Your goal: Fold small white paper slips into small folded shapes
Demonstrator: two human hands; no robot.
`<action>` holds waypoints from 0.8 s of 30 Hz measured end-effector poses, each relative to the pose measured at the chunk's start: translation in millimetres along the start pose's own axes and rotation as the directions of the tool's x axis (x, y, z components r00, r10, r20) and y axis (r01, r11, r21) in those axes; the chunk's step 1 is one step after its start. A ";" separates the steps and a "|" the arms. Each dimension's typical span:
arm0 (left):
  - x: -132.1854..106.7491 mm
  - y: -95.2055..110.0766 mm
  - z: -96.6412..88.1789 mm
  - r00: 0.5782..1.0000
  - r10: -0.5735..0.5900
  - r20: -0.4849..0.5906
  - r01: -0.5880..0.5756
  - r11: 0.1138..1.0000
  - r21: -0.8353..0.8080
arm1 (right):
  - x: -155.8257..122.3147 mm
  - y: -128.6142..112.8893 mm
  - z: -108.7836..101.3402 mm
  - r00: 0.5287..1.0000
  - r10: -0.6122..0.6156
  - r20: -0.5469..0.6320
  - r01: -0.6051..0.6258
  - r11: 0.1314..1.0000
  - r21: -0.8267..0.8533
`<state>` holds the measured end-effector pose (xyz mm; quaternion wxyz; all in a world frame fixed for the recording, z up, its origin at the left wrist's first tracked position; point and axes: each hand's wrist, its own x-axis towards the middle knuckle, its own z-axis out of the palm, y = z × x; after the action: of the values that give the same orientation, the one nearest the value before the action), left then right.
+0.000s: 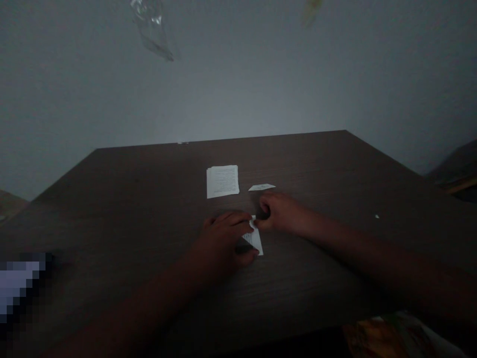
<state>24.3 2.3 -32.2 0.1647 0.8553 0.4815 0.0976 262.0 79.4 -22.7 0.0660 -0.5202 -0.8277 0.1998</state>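
Note:
A small printed paper slip (pixel 255 242) lies on the dark wooden table (pixel 122 199), partly covered by both hands. My left hand (pixel 221 241) rests over its left side, with fingers and thumb clasping the paper. My right hand (pixel 278 213) comes in from the right, its curled fingers and thumb meeting at the slip's top corner. Just above them lie a stack of printed paper sheets (pixel 222 181) and a narrow paper scrap (pixel 262 187). The scrap is nearest my right hand, but not touching it.
A tiny white speck (pixel 377 217) lies on the table to the right. A blurred pale object (pixel 18 283) sits at the lower left, and a colourful printed item (pixel 387 338) shows below the table's near edge. A grey wall (pixel 238 89) stands behind the table.

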 end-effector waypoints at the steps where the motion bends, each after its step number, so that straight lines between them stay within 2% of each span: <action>1: -0.1 0.1 0.3 1.000 -0.001 0.001 0.001 1.000 0.000 | 2.7 1.8 1.2 0.999 0.014 -0.028 -0.014 1.000 0.004; 5: -0.9 -0.7 0.3 1.000 0.004 -0.002 -0.004 1.000 0.007 | 9.4 6.8 8.6 0.994 0.035 -0.104 -0.031 0.999 0.041; 9: -3.1 -3.2 -0.8 1.000 -0.004 0.008 0.004 1.000 -0.003 | 13.8 14.0 18.4 0.968 0.062 -0.244 -0.045 0.996 0.075; 11: -4.3 -3.9 -2.9 1.000 0.007 0.017 -0.006 1.000 -0.018 | 13.8 19.4 21.3 0.957 0.027 -0.288 0.006 0.994 0.112; 14: -5.3 -5.8 -8.7 0.998 0.055 0.037 -0.053 0.997 -0.059 | 7.9 27.0 21.4 0.948 -0.103 -0.301 0.164 0.969 0.185; 17: -5.3 -12.1 -14.8 0.991 0.121 0.052 -0.115 0.988 -0.100 | -3.4 30.6 17.3 0.927 -0.279 -0.252 0.332 0.922 0.199; 20: -5.7 -22.8 -17.7 0.982 0.177 0.064 -0.168 0.978 -0.127 | -14.1 29.6 11.7 0.867 -0.478 -0.139 0.497 0.849 0.180; 22: -6.4 -29.5 -18.1 0.974 0.209 0.086 -0.193 0.967 -0.166 | -18.7 27.3 8.5 0.828 -0.556 -0.075 0.561 0.815 0.146; 24: -7.4 -33.7 -18.4 0.978 0.195 0.076 -0.177 0.964 -0.196 | -21.3 24.5 6.4 0.817 -0.576 -0.032 0.576 0.811 0.100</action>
<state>-12.2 15.7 -27.9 0.2574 0.8810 0.3792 0.1172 290.0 68.1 -36.2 0.1507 -0.2411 -0.9346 0.2139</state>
